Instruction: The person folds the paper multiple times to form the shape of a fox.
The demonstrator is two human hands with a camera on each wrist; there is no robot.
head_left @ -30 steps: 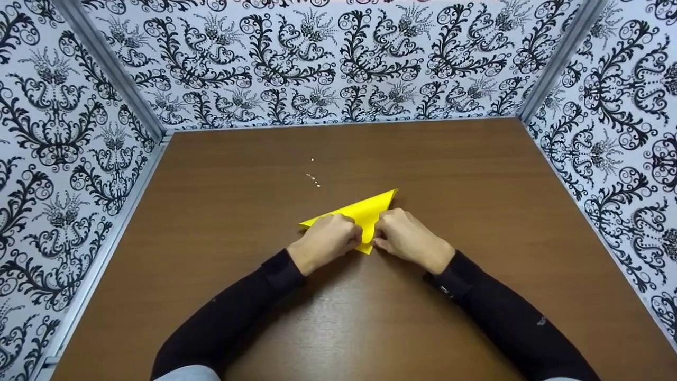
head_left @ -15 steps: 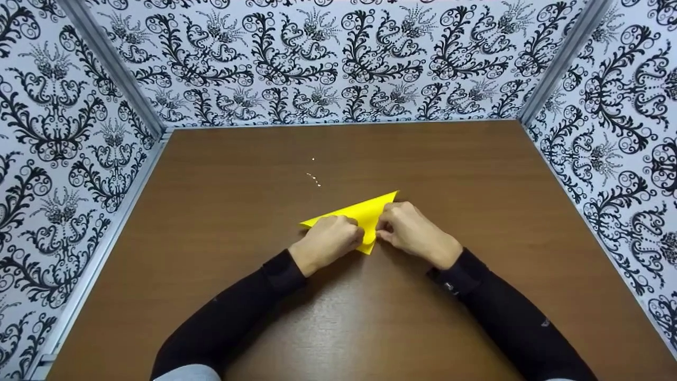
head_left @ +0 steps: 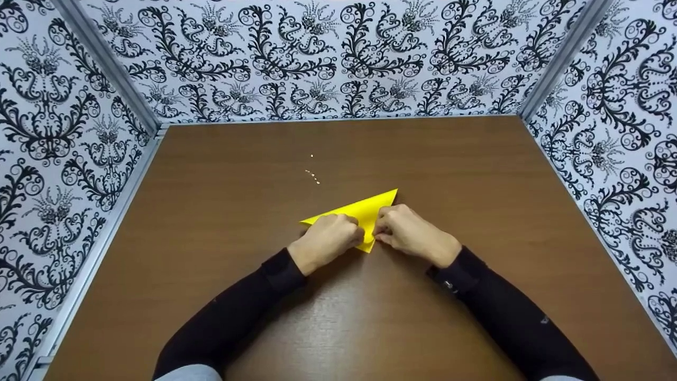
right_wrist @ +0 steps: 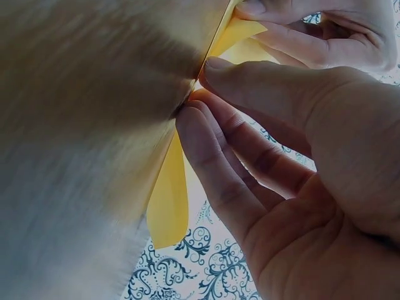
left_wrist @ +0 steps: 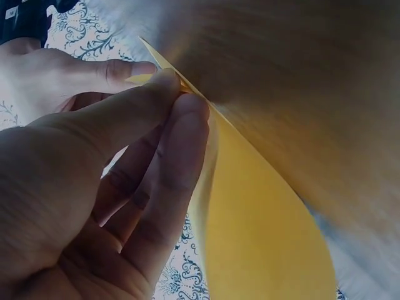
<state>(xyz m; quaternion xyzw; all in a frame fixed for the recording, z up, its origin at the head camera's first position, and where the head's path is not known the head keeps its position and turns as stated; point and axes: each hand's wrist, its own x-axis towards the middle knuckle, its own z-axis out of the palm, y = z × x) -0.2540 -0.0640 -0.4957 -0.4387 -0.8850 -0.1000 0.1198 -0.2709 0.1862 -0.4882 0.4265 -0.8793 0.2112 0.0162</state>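
Note:
A sheet of yellow paper [head_left: 373, 207], folded into a roughly triangular shape, lies near the middle of the wooden table [head_left: 238, 174]. Its near corner points toward the person. With thumb and fingertips, the left hand [head_left: 329, 236] pinches the paper's left edge; the left wrist view shows the paper [left_wrist: 269, 225] curving away below the fingers. At the opposite edge the right hand [head_left: 412, 233] pinches the paper, and in the right wrist view a flap of the paper [right_wrist: 170, 206] hangs past its fingertips. The hands sit close together, partly covering the sheet.
Small white specks [head_left: 313, 175] show on the table beyond the paper. Patterned black-and-white walls [head_left: 338, 58] with grey metal corner posts [head_left: 106, 69] enclose the table at the back and both sides.
The right hand has shifted slightly up along the paper's right edge, away from the near corner. The left hand keeps its place and grip on the paper.

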